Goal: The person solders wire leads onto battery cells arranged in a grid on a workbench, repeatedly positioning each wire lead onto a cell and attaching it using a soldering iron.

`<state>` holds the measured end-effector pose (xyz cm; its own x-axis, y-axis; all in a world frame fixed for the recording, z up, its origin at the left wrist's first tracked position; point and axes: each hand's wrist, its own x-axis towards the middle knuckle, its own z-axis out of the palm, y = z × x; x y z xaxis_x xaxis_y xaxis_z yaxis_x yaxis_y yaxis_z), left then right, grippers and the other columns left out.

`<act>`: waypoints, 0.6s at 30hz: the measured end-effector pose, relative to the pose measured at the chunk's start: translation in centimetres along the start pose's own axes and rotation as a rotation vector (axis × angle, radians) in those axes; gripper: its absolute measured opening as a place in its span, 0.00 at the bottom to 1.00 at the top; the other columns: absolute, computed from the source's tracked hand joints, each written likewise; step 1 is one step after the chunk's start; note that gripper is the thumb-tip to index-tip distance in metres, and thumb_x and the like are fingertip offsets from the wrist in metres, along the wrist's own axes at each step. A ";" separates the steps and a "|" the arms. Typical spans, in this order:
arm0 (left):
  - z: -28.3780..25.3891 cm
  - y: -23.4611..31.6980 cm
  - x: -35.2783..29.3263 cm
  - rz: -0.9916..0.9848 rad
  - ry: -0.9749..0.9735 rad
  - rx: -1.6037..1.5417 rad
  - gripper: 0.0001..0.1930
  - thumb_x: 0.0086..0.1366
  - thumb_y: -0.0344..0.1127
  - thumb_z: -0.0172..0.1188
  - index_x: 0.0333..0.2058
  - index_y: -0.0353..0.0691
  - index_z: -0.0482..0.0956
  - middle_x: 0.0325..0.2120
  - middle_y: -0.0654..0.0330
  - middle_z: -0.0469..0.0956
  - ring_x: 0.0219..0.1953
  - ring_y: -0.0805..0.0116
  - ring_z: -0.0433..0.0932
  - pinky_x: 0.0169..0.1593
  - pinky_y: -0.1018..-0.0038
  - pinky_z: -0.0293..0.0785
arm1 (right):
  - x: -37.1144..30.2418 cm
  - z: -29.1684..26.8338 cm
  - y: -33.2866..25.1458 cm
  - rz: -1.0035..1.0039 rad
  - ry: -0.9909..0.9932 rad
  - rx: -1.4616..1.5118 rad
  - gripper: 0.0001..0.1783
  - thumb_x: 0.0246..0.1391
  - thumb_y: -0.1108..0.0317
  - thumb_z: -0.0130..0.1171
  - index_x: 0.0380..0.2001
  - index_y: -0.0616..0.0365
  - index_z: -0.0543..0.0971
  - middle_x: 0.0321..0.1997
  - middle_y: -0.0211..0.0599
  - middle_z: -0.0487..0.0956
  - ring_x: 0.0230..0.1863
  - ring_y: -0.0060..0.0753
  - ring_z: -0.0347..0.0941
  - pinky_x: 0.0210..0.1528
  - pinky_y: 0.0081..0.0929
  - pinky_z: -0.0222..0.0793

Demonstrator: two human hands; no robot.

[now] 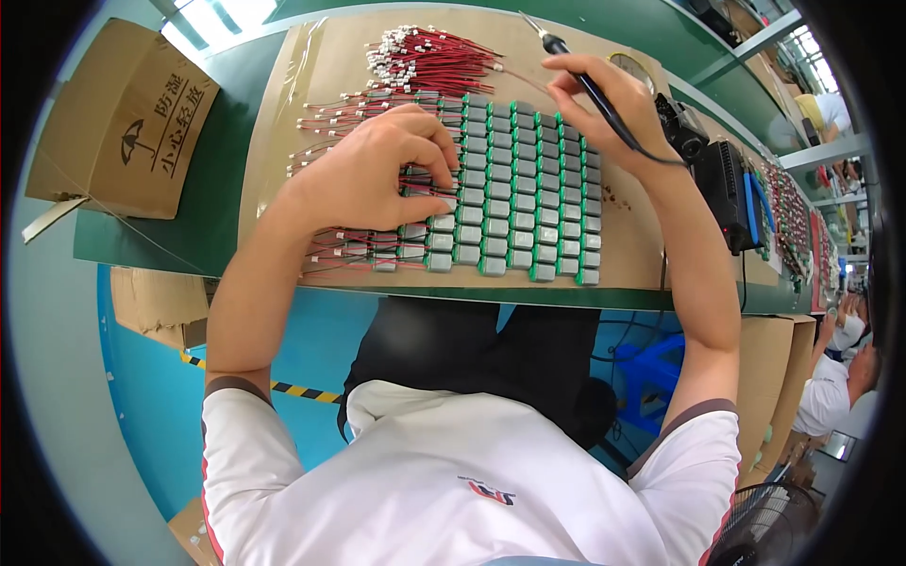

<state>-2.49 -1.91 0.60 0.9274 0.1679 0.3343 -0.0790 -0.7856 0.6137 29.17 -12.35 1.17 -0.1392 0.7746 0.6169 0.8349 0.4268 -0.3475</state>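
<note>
White shirt before battery grid, left hand curled narrow over its left, right hand gripping soldering iron

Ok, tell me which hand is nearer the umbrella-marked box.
Left. The left hand is at the grey blocks, right of the box; the right hand, holding the soldering iron, is farther right.

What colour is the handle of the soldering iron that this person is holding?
The soldering iron's handle is black; it shows in the head view, the only one here.
</note>
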 end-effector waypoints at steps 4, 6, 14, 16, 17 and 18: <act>-1.6 1.0 0.4 -0.071 0.045 -0.041 0.10 0.54 0.25 0.76 0.35 0.36 0.88 0.46 0.57 0.86 0.53 0.58 0.83 0.59 0.63 0.79 | -3.0 -0.9 -3.6 -0.034 -0.008 0.122 0.16 0.59 0.78 0.70 0.51 0.58 0.86 0.35 0.32 0.86 0.37 0.28 0.86 0.43 0.26 0.83; -2.3 2.4 0.8 -0.091 0.081 0.002 0.11 0.56 0.26 0.77 0.39 0.35 0.89 0.46 0.57 0.86 0.51 0.59 0.84 0.57 0.65 0.79 | -4.0 -0.6 -4.5 -0.107 -0.003 0.183 0.18 0.57 0.81 0.71 0.51 0.57 0.86 0.35 0.33 0.84 0.36 0.31 0.85 0.40 0.27 0.82; 1.6 6.6 2.9 -0.196 -0.018 0.095 0.10 0.61 0.31 0.77 0.40 0.34 0.91 0.31 0.54 0.84 0.35 0.57 0.84 0.39 0.66 0.79 | -5.3 0.6 -7.6 -0.187 -0.043 0.352 0.21 0.53 0.84 0.75 0.51 0.61 0.84 0.37 0.40 0.86 0.36 0.35 0.85 0.40 0.28 0.83; 2.6 6.5 3.0 -0.169 -0.004 0.085 0.09 0.61 0.31 0.77 0.39 0.35 0.91 0.27 0.55 0.82 0.30 0.57 0.82 0.35 0.66 0.77 | -5.4 0.7 -7.5 -0.215 -0.026 0.346 0.21 0.53 0.84 0.75 0.51 0.61 0.84 0.37 0.40 0.86 0.36 0.35 0.85 0.39 0.28 0.83; 2.7 6.5 2.9 -0.176 -0.005 0.100 0.08 0.62 0.30 0.76 0.39 0.35 0.91 0.27 0.55 0.83 0.30 0.60 0.82 0.35 0.66 0.77 | -5.5 0.7 -7.4 -0.215 -0.037 0.346 0.20 0.55 0.83 0.75 0.51 0.61 0.84 0.37 0.40 0.86 0.37 0.33 0.85 0.40 0.27 0.83; 2.9 6.6 2.8 -0.185 -0.006 0.115 0.08 0.62 0.30 0.76 0.39 0.35 0.91 0.27 0.56 0.83 0.29 0.63 0.81 0.34 0.67 0.77 | -5.7 0.7 -7.4 -0.214 -0.048 0.346 0.20 0.56 0.82 0.75 0.51 0.61 0.84 0.38 0.39 0.86 0.38 0.32 0.86 0.41 0.27 0.83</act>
<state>0.66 -8.32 3.52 0.9243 0.3122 0.2195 0.1345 -0.8047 0.5783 23.45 -19.58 -0.28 -0.3221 0.6685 0.6703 0.5572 0.7063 -0.4367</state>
